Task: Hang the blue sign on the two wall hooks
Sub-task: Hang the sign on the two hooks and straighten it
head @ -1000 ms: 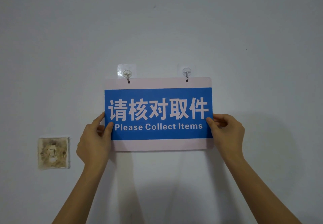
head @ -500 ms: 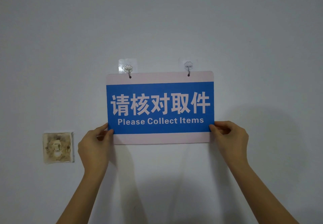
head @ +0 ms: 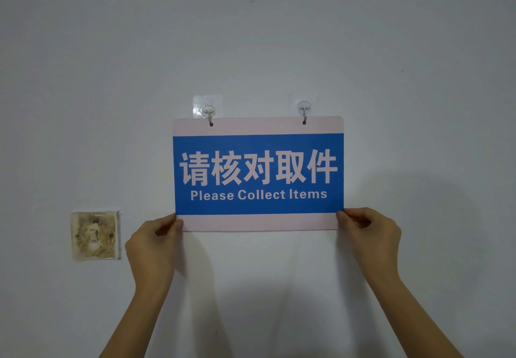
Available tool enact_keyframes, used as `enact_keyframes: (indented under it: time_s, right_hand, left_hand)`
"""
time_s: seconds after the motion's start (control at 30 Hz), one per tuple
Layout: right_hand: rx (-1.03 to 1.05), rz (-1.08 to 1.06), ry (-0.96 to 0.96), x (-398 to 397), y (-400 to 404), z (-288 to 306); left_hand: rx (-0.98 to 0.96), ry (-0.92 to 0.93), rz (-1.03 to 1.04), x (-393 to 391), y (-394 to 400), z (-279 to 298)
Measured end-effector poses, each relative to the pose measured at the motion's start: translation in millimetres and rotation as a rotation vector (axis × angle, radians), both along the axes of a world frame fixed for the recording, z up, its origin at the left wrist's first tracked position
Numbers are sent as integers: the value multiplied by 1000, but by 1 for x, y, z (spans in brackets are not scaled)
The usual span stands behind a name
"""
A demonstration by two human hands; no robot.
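The blue sign (head: 258, 174) with white borders and the words "Please Collect Items" lies flat against the white wall. Its two top holes sit on the left hook (head: 208, 113) and the right hook (head: 304, 109), both clear adhesive hooks. My left hand (head: 152, 248) pinches the sign's lower left corner. My right hand (head: 368, 234) pinches its lower right corner. The sign looks level.
A dirty, stained square switch plate (head: 95, 236) is set in the wall to the left of my left hand. The wall (head: 279, 36) around the sign is plain white.
Both hands have slid down the sign's sides from mid-height to the bottom corners. The sign stays on the hooks; the view has shifted slightly.
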State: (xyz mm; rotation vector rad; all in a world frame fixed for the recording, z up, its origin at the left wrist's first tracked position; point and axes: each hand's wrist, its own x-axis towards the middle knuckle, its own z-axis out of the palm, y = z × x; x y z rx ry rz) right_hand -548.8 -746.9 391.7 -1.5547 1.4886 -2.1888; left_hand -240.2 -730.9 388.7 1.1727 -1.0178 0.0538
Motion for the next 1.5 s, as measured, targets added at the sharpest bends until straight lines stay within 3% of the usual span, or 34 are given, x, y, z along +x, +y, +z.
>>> enact_keyframes:
  time_s: [0.23, 0.33, 0.47, 0.6, 0.8, 1.1, 1.3, 1.5]
  right_hand:
    - [-86, -192, 171, 5, 4, -2]
    - [-247, -267, 349, 16, 7, 12]
    - [-342, -335, 652, 52, 10, 51]
    - [-311, -403, 870, 80, 2, 82]
    - [-250, -472, 1096, 90, -21, 94]
    - [-329, -428, 1051, 72, -32, 90]
    - [-333, -443, 794, 45, -43, 89]
    - [-364, -460, 764, 33, -52, 90]
  left_hand:
    - [181, -133, 112, 13, 1, 5]
    - [53, -167, 107, 2, 12, 25]
    - [-153, -486, 220, -40, 17, 61]
    - [-196, -845, 308, -74, -5, 87]
    - [-149, -1056, 380, -83, -43, 92]
    - [-127, -1080, 450, -63, -47, 91]
    - [-112, -898, 554, -42, -49, 96]
    - [-53, -791, 507, -34, -56, 95]
